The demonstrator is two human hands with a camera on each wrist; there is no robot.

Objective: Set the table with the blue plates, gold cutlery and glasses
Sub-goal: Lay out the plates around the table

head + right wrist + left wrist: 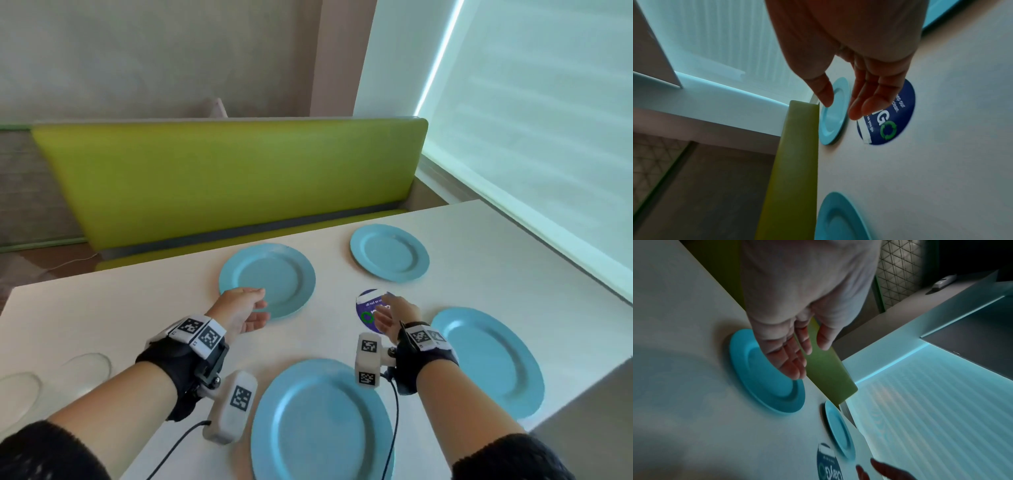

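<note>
Several blue plates lie on the white table (144, 329): a far left plate (274, 274) (764, 382), a far right plate (389, 253) (839, 430) (833, 116), a near right plate (489, 359) and a near middle plate (322, 425). My left hand (262, 306) (809, 360) hovers over the near rim of the far left plate, fingers relaxed, holding nothing. My right hand (385, 313) (841, 107) hangs relaxed and empty over a round dark blue sticker (366, 308) (898, 116). Two clear glasses (87, 368) stand at the table's left. No cutlery is in view.
A lime green bench back (233, 178) (795, 162) runs along the table's far edge. A window with a pale blind (534, 120) lines the right side. A grey surface (589, 431) adjoins the table's near right corner.
</note>
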